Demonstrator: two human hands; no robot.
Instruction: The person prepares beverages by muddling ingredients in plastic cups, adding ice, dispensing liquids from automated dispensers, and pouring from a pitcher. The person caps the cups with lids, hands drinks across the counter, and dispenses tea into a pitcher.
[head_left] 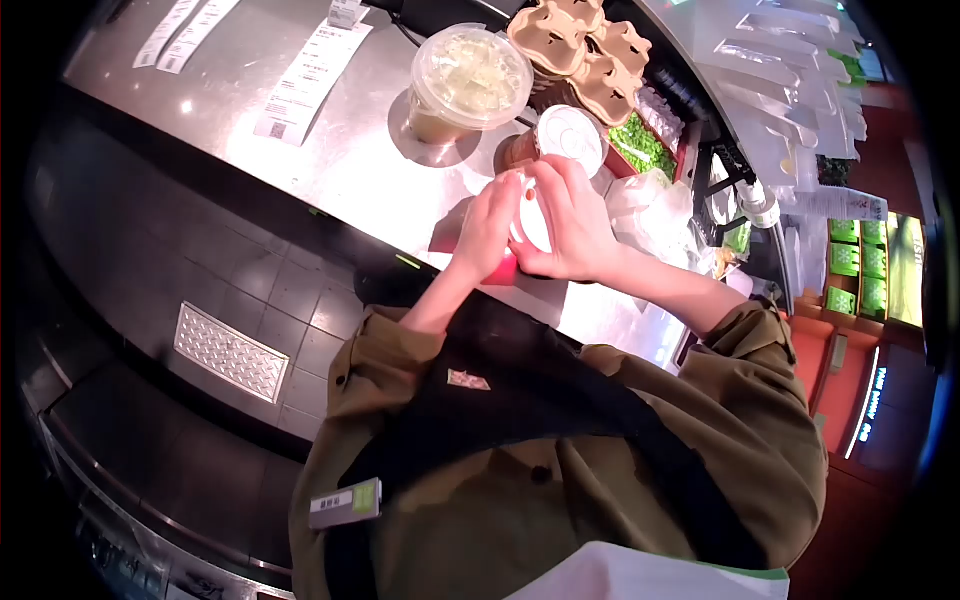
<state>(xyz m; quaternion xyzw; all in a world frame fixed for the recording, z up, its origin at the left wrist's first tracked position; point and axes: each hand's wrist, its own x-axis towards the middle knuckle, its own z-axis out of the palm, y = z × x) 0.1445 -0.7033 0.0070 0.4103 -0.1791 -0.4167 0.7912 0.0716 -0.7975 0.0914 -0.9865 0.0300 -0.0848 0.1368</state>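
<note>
Both my hands close round a cup with a white lid point(533, 222) at the counter's front edge. My left hand point(486, 225) wraps its left side, and my right hand point(572, 222) presses on its right side and top. A bit of the cup's red side shows below my palms. Just behind it stands another cup with a white lid point(571, 140), partly hidden by my fingers. To the back left, a large clear-lidded cup point(470, 82) with pale contents stands upright, touched by neither hand.
Printed receipts point(312, 85) lie on the metal counter point(225, 100) at the left. Cardboard cup carriers point(590, 55) are stacked at the back. A tray of small green items point(640, 143) and a clear plastic bag point(650, 208) are at the right.
</note>
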